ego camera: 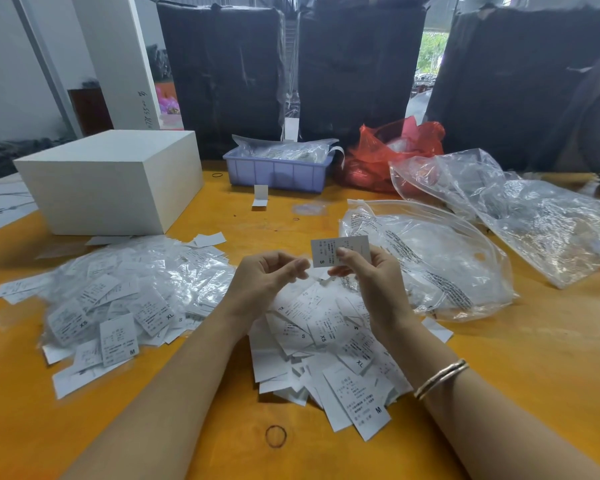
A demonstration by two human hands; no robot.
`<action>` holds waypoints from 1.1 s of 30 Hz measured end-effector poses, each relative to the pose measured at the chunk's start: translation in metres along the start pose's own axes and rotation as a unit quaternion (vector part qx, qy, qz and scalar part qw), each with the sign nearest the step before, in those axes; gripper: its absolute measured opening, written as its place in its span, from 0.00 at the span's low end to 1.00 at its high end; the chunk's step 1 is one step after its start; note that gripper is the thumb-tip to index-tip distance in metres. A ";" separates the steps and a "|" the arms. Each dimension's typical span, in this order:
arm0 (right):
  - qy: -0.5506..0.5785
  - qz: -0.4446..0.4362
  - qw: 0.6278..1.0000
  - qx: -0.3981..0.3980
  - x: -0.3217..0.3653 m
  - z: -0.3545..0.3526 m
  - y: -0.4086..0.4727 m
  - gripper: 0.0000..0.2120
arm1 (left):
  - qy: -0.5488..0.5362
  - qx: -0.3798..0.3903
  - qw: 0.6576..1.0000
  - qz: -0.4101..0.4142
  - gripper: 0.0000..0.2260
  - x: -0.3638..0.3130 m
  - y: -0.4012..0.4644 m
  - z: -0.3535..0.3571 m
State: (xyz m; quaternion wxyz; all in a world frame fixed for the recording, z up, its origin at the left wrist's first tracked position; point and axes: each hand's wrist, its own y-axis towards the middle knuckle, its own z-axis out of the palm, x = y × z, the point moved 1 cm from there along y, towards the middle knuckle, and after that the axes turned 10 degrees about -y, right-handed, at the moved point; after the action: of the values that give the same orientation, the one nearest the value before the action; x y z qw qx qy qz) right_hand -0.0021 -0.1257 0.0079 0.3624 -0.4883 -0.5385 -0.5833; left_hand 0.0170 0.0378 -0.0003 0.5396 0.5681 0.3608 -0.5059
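Matt paper label [340, 251], glossy plastic bag [430, 258]

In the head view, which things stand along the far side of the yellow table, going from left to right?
white box → lavender tray → red plastic bag → crumpled clear bags

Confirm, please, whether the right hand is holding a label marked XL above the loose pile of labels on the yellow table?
Not quite: the head view shows the label in the right hand is marked S, not XL. It is held above the loose pile of labels on the yellow table.
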 end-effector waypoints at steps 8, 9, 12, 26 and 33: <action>0.030 0.006 0.999 -0.014 0.002 -0.001 0.000 0.05 | 0.008 0.005 1.000 0.003 0.11 -0.003 -0.002 0.002; 0.027 0.006 1.000 -0.012 0.002 -0.001 0.000 0.04 | 0.008 0.007 1.000 0.002 0.10 -0.003 -0.002 0.002; 0.024 0.007 1.000 -0.010 0.001 -0.001 0.000 0.04 | 0.005 0.011 1.000 0.003 0.10 -0.004 -0.003 0.002; -0.003 -0.010 1.000 0.006 -0.001 0.000 0.001 0.04 | -0.003 0.008 1.000 0.000 0.06 -0.002 -0.002 0.002; -0.002 0.008 1.000 0.015 -0.005 -0.001 0.001 0.04 | 0.001 0.010 1.000 0.003 0.07 -0.001 -0.002 0.002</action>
State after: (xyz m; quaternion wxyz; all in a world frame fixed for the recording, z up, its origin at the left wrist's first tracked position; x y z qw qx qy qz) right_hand 0.0004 -0.1276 0.0034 0.3735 -0.4884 -0.5436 -0.5714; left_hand 0.0149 0.0366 0.0007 0.5350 0.5748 0.3551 -0.5073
